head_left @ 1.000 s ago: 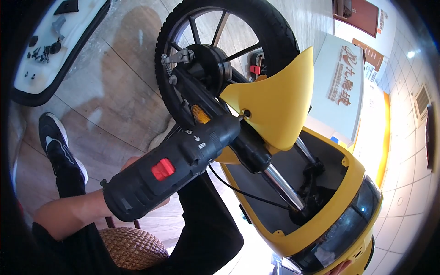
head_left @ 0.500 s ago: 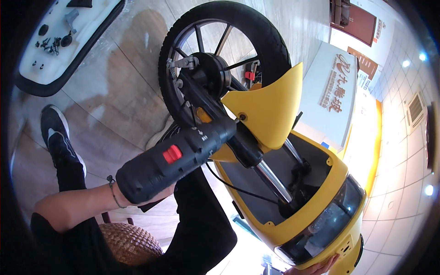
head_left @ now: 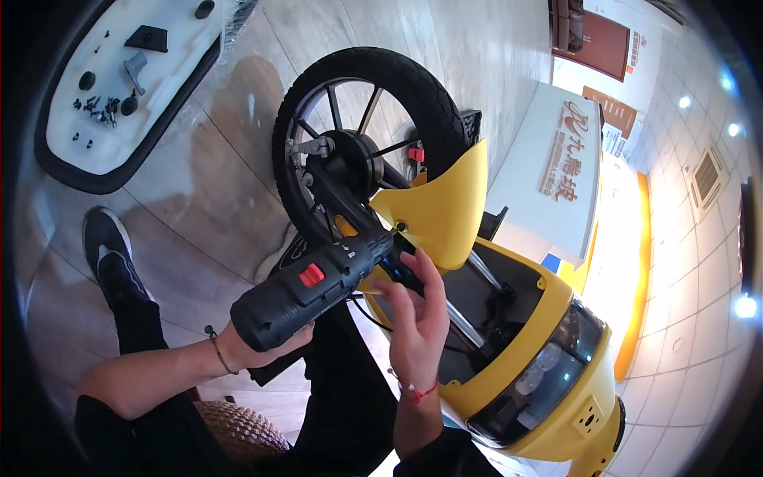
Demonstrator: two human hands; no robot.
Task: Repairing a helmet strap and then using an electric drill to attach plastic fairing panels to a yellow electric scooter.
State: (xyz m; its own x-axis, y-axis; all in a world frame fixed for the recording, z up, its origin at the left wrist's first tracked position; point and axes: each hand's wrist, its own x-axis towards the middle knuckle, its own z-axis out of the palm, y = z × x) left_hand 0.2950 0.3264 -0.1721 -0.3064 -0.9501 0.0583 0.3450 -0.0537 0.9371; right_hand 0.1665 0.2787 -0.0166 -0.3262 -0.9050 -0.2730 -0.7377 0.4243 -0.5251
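My left hand (head_left: pixel 256 354) grips a black cordless drill (head_left: pixel 294 298) with a red switch. The chuck end meets a bolt spot on the side of a yellow front fender (head_left: pixel 445 207); the exact tip is hard to make out. Just below the chuck, my right hand (head_left: pixel 417 330) has its fingers apart beside the black fork leg, nothing seen in them. The fender sits over a spoked wheel with a black tyre (head_left: pixel 421 83). A yellow scooter front body (head_left: pixel 517 362) with a dark clear panel lies toward the lower right, fork tubes (head_left: pixel 465 322) running into it.
At the upper left, a white-lined black tray-like panel (head_left: pixel 71 135) carries several screws and small dark parts. My shoe (head_left: pixel 107 246) rests on the tiled floor. A woven stool (head_left: pixel 238 429) is at the lower left. A white counter (head_left: pixel 548 159) stands beyond the wheel.
My right hand has left the lower part of the yellow body and come up beside the drill's chuck. The drill stays at the fender in my left hand; the whole view has shifted slightly.
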